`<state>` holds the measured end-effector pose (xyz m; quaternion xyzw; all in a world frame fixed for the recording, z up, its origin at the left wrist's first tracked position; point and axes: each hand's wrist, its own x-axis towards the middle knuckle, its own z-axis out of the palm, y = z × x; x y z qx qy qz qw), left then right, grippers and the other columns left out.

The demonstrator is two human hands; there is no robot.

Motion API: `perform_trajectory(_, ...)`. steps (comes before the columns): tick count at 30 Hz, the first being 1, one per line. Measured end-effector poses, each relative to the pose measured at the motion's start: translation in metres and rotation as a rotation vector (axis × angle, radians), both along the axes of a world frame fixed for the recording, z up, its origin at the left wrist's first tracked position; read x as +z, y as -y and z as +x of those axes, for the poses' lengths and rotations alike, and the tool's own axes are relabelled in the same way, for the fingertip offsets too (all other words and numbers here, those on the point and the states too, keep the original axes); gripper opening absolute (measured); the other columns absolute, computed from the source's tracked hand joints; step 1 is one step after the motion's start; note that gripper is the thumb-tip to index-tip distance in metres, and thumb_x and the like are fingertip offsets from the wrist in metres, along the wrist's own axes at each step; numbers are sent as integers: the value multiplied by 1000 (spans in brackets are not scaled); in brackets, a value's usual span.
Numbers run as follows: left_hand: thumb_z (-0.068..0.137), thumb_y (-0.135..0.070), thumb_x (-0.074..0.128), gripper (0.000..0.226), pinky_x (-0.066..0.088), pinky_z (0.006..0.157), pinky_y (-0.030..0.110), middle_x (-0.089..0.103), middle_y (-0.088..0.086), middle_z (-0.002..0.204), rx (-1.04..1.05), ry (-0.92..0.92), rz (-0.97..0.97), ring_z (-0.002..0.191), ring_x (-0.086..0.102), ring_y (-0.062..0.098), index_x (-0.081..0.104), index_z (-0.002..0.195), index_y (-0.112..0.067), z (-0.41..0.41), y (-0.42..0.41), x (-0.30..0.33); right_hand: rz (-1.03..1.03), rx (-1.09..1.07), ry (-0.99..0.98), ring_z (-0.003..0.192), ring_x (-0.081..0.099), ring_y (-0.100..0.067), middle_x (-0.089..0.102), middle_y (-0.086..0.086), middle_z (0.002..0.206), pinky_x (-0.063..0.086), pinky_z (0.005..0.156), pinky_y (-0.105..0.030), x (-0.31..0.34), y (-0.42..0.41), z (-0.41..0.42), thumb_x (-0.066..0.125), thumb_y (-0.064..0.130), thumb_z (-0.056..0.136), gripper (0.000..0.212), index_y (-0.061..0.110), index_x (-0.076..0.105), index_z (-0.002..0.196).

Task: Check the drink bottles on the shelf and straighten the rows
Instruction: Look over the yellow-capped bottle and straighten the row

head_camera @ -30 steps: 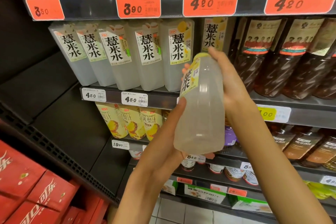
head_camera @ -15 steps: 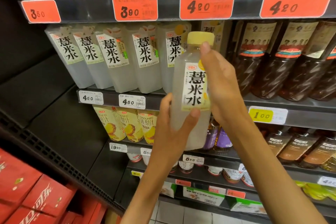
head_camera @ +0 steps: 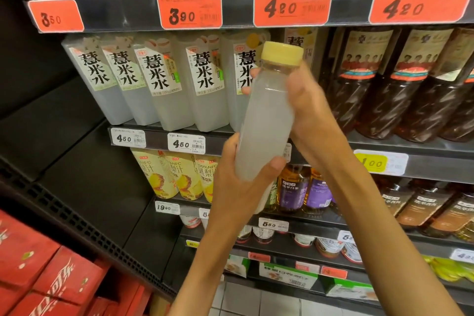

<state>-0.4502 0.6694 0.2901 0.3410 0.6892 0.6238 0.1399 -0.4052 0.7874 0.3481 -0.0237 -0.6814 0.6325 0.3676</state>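
Head view: a dark shelf unit (head_camera: 256, 5) with orange price tags (head_camera: 292, 4) carries a row of cloudy-white bottles (head_camera: 164, 84) on the left and dark brown bottles (head_camera: 400, 79) on the right, with yellow juice bottles (head_camera: 177, 174) one level below. In front of the gap between the two upper rows, a cloudy-white bottle with a yellow cap (head_camera: 266, 120) is held upright, tilted slightly, its label facing away. The right hand (head_camera: 307, 108) grasps its upper body and the left hand (head_camera: 238, 182) wraps its base.
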Motion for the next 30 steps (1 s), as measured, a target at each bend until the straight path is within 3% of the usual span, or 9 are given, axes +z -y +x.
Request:
perform_trajectory(4, 55, -95, 42, 99, 52, 74, 16, 52, -5, 122, -27, -65, 37, 106, 56, 10, 34, 133, -34, 3, 2, -5, -55, 123, -55, 111, 64, -25, 68, 3, 112, 54, 90, -41, -6, -6, -1, 70, 34, 74, 49, 24, 55, 119)
perform_trajectory(8, 56, -81, 63, 85, 55, 75, 20, 60, -16, 115, -130, -31, 63, 104, 61, 6, 44, 125, -36, -8, 13, -6, -166, 300, -166, 103, 66, -27, 67, -6, 113, 52, 85, -42, 1, -9, 1, 64, 24, 74, 58, 8, 49, 127)
perform_trajectory(11, 45, -78, 72, 77, 53, 68, 16, 65, -13, 103, -117, 5, 50, 94, 64, 3, 53, 108, -37, -7, 12, -8, -181, 407, -184, 103, 64, -29, 66, -7, 113, 49, 91, -50, 0, -11, -3, 78, 37, 69, 78, 5, 44, 131)
perform_trajectory(15, 50, -63, 68, 59, 52, 65, 16, 64, -18, 96, 3, -4, 98, 89, 61, -1, 53, 102, -39, -2, 7, -12, -332, 424, -129, 124, 52, -41, 61, -16, 128, 34, 107, -63, -7, -15, -6, 85, 52, 55, 102, 9, 42, 137)
perform_trajectory(18, 50, -65, 68, 64, 53, 68, 17, 62, -20, 99, -7, -15, 91, 93, 60, -1, 50, 106, -39, -3, 4, -14, -283, 515, -55, 111, 62, -32, 67, -9, 117, 48, 96, -51, -7, -14, -3, 79, 57, 62, 93, 8, 45, 133)
perform_trajectory(20, 47, -75, 69, 77, 54, 71, 18, 61, -18, 104, -40, 0, 91, 96, 61, 2, 48, 111, -37, 0, 2, -16, -262, 472, -37, 99, 67, -25, 70, -5, 108, 53, 84, -40, -6, -12, 0, 78, 57, 62, 83, 9, 51, 124)
perform_trajectory(23, 42, -92, 58, 91, 53, 69, 16, 56, -13, 113, -70, 35, 121, 98, 60, 2, 43, 114, -37, 1, -2, -18, -239, 307, -30, 99, 68, -23, 71, -6, 108, 54, 80, -36, -4, -9, 3, 79, 53, 61, 73, 13, 58, 119)
perform_trajectory(27, 43, -98, 48, 88, 52, 65, 14, 62, -9, 105, -71, 191, 161, 90, 64, -2, 51, 107, -37, -5, -3, -16, -236, 102, 24, 105, 67, -20, 70, -6, 112, 56, 85, -35, 0, -6, 8, 67, 49, 72, 65, 15, 55, 125)
perform_trajectory(30, 65, -90, 42, 71, 57, 79, 33, 69, -4, 112, -256, 383, 223, 101, 67, 11, 60, 116, -43, -14, -1, -19, -180, 111, 32, 104, 63, -14, 66, -1, 111, 51, 86, -30, 6, -4, 7, 63, 46, 81, 63, 7, 49, 129)
